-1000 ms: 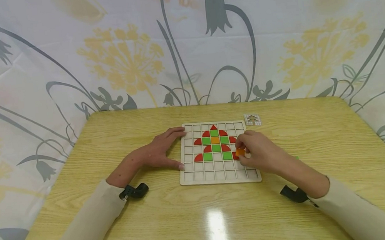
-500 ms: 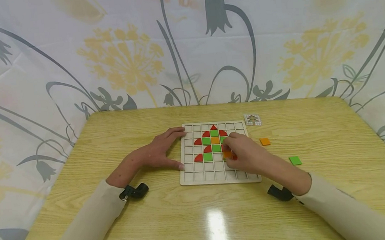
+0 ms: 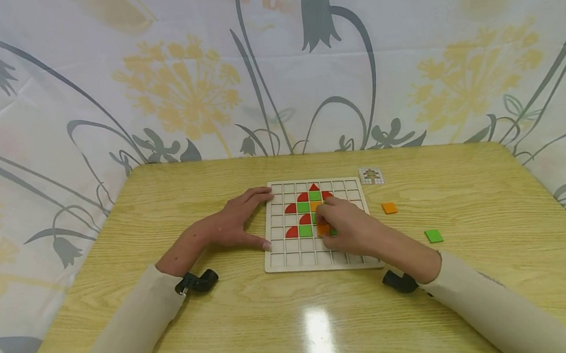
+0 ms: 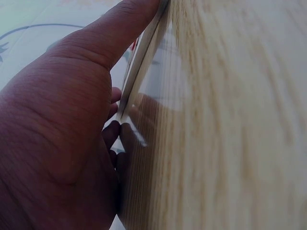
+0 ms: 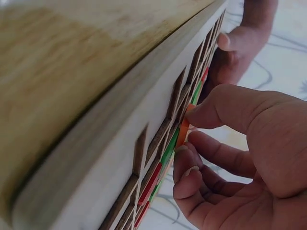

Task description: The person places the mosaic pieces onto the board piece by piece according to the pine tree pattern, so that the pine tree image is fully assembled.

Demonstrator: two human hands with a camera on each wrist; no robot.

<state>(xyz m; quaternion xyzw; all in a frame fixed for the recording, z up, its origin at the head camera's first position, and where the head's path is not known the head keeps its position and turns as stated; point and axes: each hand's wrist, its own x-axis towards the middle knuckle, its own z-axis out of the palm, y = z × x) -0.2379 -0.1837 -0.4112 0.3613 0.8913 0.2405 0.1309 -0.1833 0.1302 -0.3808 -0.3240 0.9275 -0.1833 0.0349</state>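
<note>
My right hand (image 3: 351, 226) pinches an orange square tile (image 5: 184, 128) between thumb and fingertips. It holds the tile at a cell of the pale grid board (image 3: 301, 259), between two green squares. Red quarter-round tiles (image 3: 292, 232), green squares (image 3: 306, 231) and a red triangle (image 3: 314, 187) fill cells in a tree shape; the hand hides some on the right. My left hand (image 3: 228, 224) rests at the board's left edge, thumb and fingers spread and touching it. In the left wrist view, its thumb (image 4: 120, 28) lies along the board's side.
Right of the board, an orange square (image 3: 389, 208) and a green square (image 3: 434, 236) lie loose on the wooden table (image 3: 246, 328). A small card (image 3: 371, 176) with a printed tree pattern lies by the board's far right corner. A flowered cloth (image 3: 272, 64) hangs behind.
My right hand has moved left across the board with the orange tile, from the right-hand cells to the middle column. The left hand has stayed still.
</note>
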